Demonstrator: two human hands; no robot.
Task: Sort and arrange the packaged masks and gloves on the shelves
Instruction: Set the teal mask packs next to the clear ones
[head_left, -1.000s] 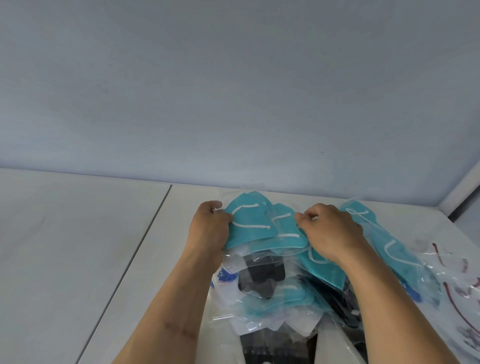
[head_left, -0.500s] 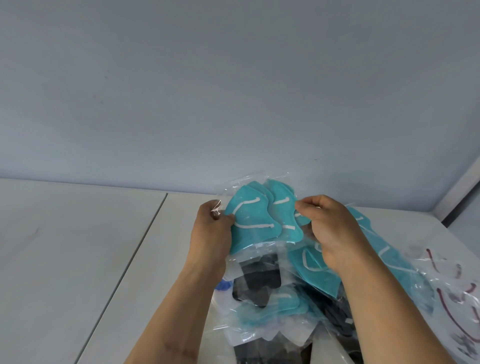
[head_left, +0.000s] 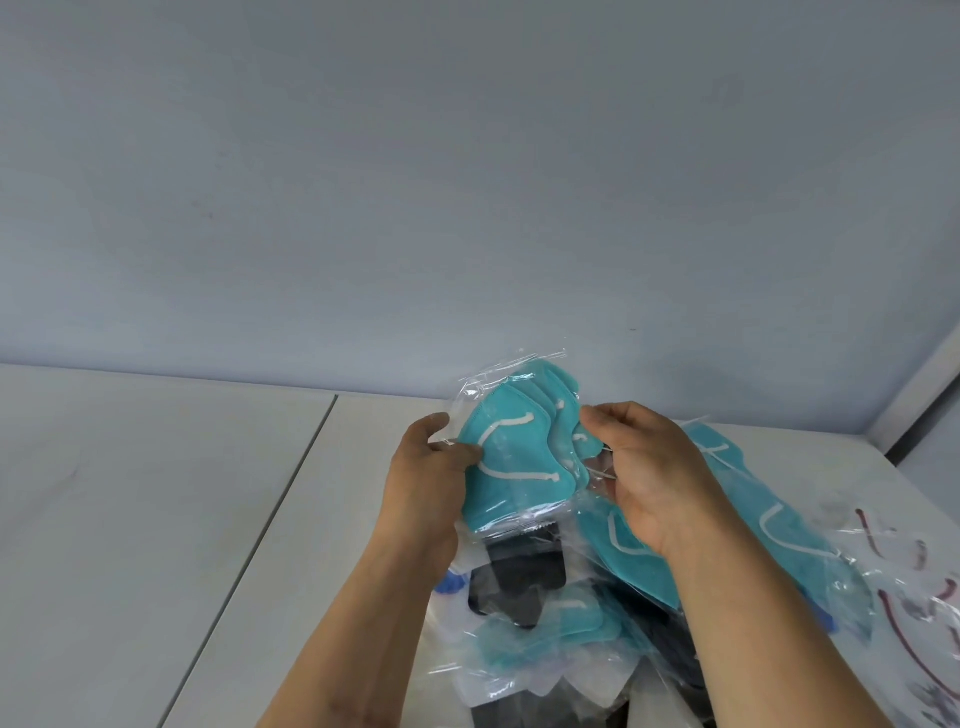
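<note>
Since a second ago the fanned packets of teal masks (head_left: 511, 457) have been coming up off the heap, and both hands are now carrying them higher, tilted toward the camera against the grey wall (head_left: 467, 182).

At far left the white surface (head_left: 130, 493) is lying bare, with a dark seam (head_left: 270, 509) running diagonally across it. Next, the left hand (head_left: 428, 478) is keeping its grip on the left edge of the clear wrapping, thumb pressing on the front of the foremost packet and the other fingers hidden behind it. The packets are standing nearly upright between the hands, white ear loops showing through the film. The right hand (head_left: 654, 478) is pinching the right edges of the same bundle, fingertips curling over the packets' front.

Below the hands, the pile (head_left: 545, 623) is resting on the surface: a black mask packet (head_left: 514, 582) directly beneath the held bundle, more teal packets around it, and a scrap of blue at its left. Further right, another teal packet (head_left: 789, 540) is lying flat, and at the far right edge clear packets with dark red loops (head_left: 914, 597) are spreading toward the frame's border.
</note>
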